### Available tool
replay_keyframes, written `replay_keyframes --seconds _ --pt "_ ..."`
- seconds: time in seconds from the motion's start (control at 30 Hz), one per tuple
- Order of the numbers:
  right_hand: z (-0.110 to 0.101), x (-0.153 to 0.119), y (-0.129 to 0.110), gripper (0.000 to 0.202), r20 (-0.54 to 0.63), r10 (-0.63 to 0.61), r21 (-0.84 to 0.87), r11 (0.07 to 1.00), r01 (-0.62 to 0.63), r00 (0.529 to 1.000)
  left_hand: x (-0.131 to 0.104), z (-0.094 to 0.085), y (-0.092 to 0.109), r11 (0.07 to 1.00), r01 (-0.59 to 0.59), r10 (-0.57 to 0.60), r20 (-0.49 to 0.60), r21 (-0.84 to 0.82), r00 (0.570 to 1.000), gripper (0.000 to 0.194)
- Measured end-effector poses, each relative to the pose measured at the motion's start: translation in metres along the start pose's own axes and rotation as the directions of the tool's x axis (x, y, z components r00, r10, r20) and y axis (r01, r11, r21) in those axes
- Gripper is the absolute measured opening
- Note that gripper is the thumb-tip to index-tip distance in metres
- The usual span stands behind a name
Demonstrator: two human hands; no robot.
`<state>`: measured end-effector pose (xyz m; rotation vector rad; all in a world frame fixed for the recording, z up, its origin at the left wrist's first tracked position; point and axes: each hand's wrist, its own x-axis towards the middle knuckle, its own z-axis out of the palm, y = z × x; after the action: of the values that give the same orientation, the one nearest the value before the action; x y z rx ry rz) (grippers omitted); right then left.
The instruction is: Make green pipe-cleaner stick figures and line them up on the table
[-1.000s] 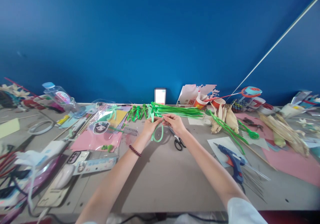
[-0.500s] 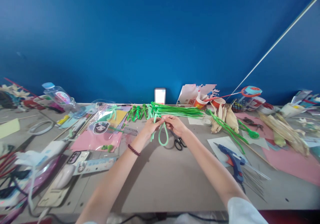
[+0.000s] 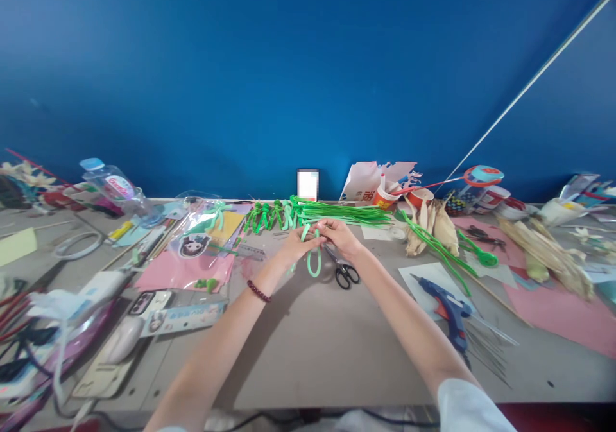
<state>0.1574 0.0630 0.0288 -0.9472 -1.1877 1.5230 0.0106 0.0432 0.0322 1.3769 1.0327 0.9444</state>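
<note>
A light-green pipe cleaner (image 3: 314,265), bent into a loop, hangs between my two hands above the table. My left hand (image 3: 298,244) pinches it from the left, fingertips closed on it. From the other side my right hand (image 3: 337,236) grips it too, thumb and finger pressed together. Both sets of fingertips meet near the top of the loop, and the exact crossing is partly hidden. Just beyond lies a bundle of green pipe cleaners (image 3: 346,212), with several twisted green pieces (image 3: 264,216) to its left. Black-handled scissors (image 3: 346,276) rest below my right hand.
A blue glue gun (image 3: 450,313) lies on the right by white paper. Dried corn husks (image 3: 445,228) and a red-and-white cup (image 3: 385,198) stand behind it. On the left are a plastic bag (image 3: 195,226), a computer mouse (image 3: 124,340) and a bottle (image 3: 118,187).
The pipe cleaner loop has become smaller and rounder. My left hand has turned slightly and shifted right, its fingers now over the strand. The right hand stays nearly in place.
</note>
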Motion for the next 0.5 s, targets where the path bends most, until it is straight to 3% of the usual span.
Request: replay_keyframes --seconds 0.1,0.2,0.5 --pt "0.000 0.002 0.001 0.040 -0.065 -0.056 -0.007 0.998 0.056 0.996 -0.002 0.007 -0.001 0.965 -0.113 0.138 -0.093 0.235 0.986 0.023" --pt "-0.004 0.005 0.000 0.041 -0.118 -0.078 0.027 0.996 0.081 0.990 -0.004 0.008 -0.002 0.898 -0.140 0.202 -0.107 0.417 0.974 0.016" --pt "-0.030 0.014 -0.012 0.045 -0.321 -0.107 0.151 0.975 0.162 0.941 0.002 0.000 -0.010 0.879 -0.074 0.128 -0.085 0.471 0.988 0.027"
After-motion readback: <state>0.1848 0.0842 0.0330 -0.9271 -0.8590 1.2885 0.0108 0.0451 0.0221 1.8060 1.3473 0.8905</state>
